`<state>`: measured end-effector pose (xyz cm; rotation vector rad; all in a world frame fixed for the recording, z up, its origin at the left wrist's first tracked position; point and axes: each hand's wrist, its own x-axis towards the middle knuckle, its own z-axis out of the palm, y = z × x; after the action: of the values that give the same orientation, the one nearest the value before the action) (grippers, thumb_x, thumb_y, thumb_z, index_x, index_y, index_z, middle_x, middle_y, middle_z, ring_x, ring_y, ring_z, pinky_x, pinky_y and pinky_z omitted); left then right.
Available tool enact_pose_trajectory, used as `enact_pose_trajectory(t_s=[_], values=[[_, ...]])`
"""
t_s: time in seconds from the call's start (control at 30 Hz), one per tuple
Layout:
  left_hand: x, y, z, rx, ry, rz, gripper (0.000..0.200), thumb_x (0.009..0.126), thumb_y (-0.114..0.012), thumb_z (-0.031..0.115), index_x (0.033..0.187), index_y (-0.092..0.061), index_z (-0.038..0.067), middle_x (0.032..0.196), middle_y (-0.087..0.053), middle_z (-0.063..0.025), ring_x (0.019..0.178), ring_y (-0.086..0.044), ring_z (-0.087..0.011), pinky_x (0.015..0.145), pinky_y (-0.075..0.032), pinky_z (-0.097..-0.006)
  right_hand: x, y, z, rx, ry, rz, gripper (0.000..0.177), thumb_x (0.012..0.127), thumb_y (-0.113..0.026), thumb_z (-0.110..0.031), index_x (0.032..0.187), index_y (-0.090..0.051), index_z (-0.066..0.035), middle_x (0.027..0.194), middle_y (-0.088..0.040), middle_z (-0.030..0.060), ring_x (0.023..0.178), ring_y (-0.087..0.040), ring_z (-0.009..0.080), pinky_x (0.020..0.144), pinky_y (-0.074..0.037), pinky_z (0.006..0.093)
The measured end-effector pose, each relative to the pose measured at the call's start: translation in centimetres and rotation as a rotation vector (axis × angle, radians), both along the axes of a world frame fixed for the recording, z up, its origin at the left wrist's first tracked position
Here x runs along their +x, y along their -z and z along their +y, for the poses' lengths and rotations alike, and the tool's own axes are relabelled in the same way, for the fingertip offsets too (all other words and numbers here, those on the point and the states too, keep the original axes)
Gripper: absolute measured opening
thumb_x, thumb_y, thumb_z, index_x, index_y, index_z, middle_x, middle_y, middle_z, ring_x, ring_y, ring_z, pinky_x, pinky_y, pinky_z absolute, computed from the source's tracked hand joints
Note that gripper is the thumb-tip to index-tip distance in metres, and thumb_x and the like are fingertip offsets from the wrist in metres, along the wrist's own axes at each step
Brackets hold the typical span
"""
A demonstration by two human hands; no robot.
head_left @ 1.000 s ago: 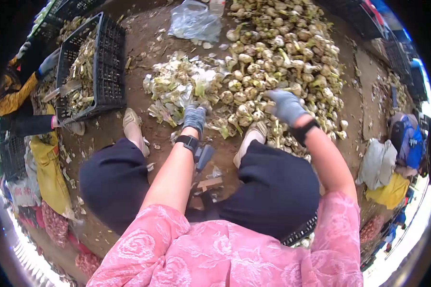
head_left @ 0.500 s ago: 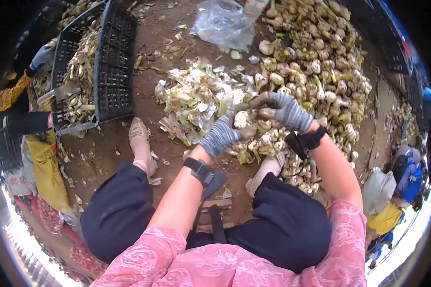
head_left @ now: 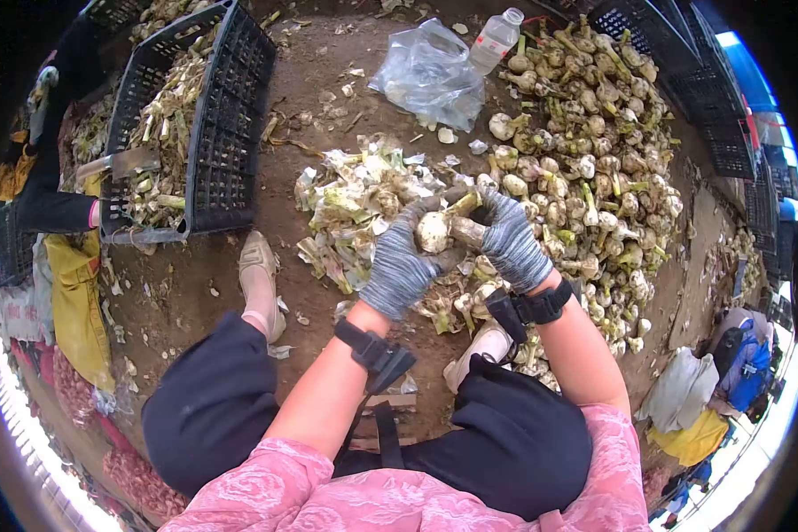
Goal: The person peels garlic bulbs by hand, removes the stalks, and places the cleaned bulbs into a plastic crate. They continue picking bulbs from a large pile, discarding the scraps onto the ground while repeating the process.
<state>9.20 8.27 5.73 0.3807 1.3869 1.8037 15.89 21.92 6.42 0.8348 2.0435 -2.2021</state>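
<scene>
A whitish garlic bulb [head_left: 433, 232] with soil on it sits in the curled fingers of my left hand [head_left: 397, 268]. My right hand [head_left: 511, 241] is closed at the bulb's stem [head_left: 464, 205], its thumb beside the bulb. Both hands wear grey striped gloves with dirty fingertips. Just beyond the left hand lies a heap of peeled garlic skins [head_left: 355, 199]. The large pile of garlic bulbs [head_left: 594, 168] with short stems spreads beyond and to the right of my right hand.
A black plastic crate [head_left: 226, 124] at left holds cut stems, with a flat-bladed tool [head_left: 124, 165] lying across it. A plastic bag [head_left: 430, 75] and a clear bottle [head_left: 496, 40] lie at the far side. Another person's sleeve [head_left: 58, 211] shows at far left.
A garlic bulb with a stem now shows clearly between my hands, where a pale bulb was seen before. Both hands have come slightly nearer as the view shifted.
</scene>
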Motion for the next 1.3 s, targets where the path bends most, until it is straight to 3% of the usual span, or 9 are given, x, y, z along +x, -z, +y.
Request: enact_pose_trajectory(t_s=[0.17, 0.23, 0.33, 0.47, 0.7, 0.8, 1.1, 1.17, 1.3], values=[[0.2, 1.8, -1.2, 0.014, -0.015, -0.14, 0.068, 0.059, -0.073, -0.001, 0.118, -0.04, 0.003, 0.105, -0.053, -0.0067, 0.091, -0.053, -0.0131, 0.079, -0.047, -0.0261, 0.0, 0.3, 0.1, 0.008, -0.067, 0.088, 0.02, 0.074, -0.064, -0.009, 0.093, -0.059, -0.003, 0.079, -0.061, 0.0022, 0.071, -0.055, 0.0079, 0.068, -0.046, 0.0236], [0.1, 1.2, -1.9, -0.008, 0.029, -0.051, 0.063, 0.064, -0.072, 0.007, 0.118, -0.04, 0.002, 0.103, -0.054, -0.0071, 0.087, -0.055, -0.0137, 0.077, -0.048, -0.026, 0.2, 0.8, 0.3, -0.049, -0.057, 0.107, 0.023, 0.075, -0.063, -0.007, 0.096, -0.058, -0.002, 0.082, -0.062, 0.0032, 0.074, -0.056, 0.0092, 0.069, -0.045, 0.0238], [-0.2, 4.0, -2.2, 0.278, 0.111, -0.678, 0.056, 0.076, -0.063, 0.034, 0.118, -0.038, 0.007, 0.093, -0.057, -0.0115, 0.074, -0.06, -0.0226, 0.065, -0.052, -0.0334, 0.8, 1.6, 0.3, 0.118, -0.149, 0.173, 0.031, 0.074, -0.06, -0.004, 0.105, -0.054, 0.0, 0.09, -0.061, 0.0061, 0.081, -0.055, 0.0125, 0.075, -0.045, 0.0256], [0.2, 1.3, -3.5, 0.281, 0.026, -0.727, 0.06, 0.078, -0.053, 0.047, 0.12, -0.038, 0.007, 0.093, -0.057, -0.0123, 0.073, -0.06, -0.0218, 0.062, -0.051, -0.0342, 0.9, -0.3, -1.3, 0.108, -0.117, 0.124, 0.032, 0.074, -0.058, -0.004, 0.105, -0.052, 0.0, 0.091, -0.06, 0.0056, 0.084, -0.054, 0.0117, 0.078, -0.044, 0.026], [-0.8, 0.8, -4.5, 0.316, 0.094, -0.723, 0.053, 0.078, -0.056, 0.041, 0.111, -0.047, 0.001, 0.093, -0.057, -0.0087, 0.077, -0.058, -0.0198, 0.069, -0.048, -0.0317, 0.5, 0.2, -1.5, 0.144, -0.038, 0.195, 0.03, 0.075, -0.056, -0.006, 0.104, -0.054, -0.001, 0.093, -0.059, 0.0065, 0.086, -0.053, 0.0127, 0.079, -0.043, 0.0267], [-1.2, 1.2, -4.5, 0.18, -0.026, -0.43, 0.056, 0.071, -0.067, 0.025, 0.116, -0.042, 0.002, 0.096, -0.055, -0.0087, 0.079, -0.057, -0.0171, 0.073, -0.049, -0.0313, 0.4, -0.7, -1.8, 0.111, -0.025, 0.192, 0.032, 0.075, -0.057, -0.007, 0.105, -0.053, 0.0, 0.092, -0.059, 0.0057, 0.085, -0.054, 0.013, 0.078, -0.043, 0.0268], [-1.8, 0.9, -5.4, 0.268, 0.028, -0.495, 0.054, 0.065, -0.067, 0.017, 0.114, -0.048, 0.002, 0.103, -0.056, -0.006, 0.092, -0.054, -0.0141, 0.08, -0.044, -0.0262, -0.7, -1.5, -0.5, -0.038, 0.2, 0.2, 0.022, 0.077, -0.053, -0.003, 0.099, -0.056, -0.001, 0.081, -0.059, 0.0019, 0.068, -0.052, 0.0072, 0.062, -0.045, 0.0222], [-2.1, 0.7, -5.7, 0.237, 0.045, -0.5, 0.052, 0.07, -0.066, 0.017, 0.116, -0.046, 0.002, 0.103, -0.056, -0.0048, 0.091, -0.054, -0.0128, 0.079, -0.045, -0.0251, -0.3, -0.9, -0.4, -0.077, 0.214, 0.126, 0.027, 0.074, -0.056, -0.003, 0.101, -0.056, -0.002, 0.091, -0.058, 0.0052, 0.079, -0.054, 0.0099, 0.066, -0.046, 0.0223], [-1.6, 1.8, -5.3, 0.067, -0.105, -0.298, 0.045, 0.078, -0.057, 0.01, 0.119, -0.042, 0.0, 0.101, -0.056, -0.0057, 0.086, -0.054, -0.0117, 0.077, -0.045, -0.0248, -0.2, 0.9, -1.3, 0.886, -0.46, 0.066, 0.068, 0.062, -0.069, -0.013, 0.124, -0.04, -0.01, 0.124, -0.039, 0.0186, 0.112, -0.041, 0.0348, 0.094, -0.036, 0.0371]])
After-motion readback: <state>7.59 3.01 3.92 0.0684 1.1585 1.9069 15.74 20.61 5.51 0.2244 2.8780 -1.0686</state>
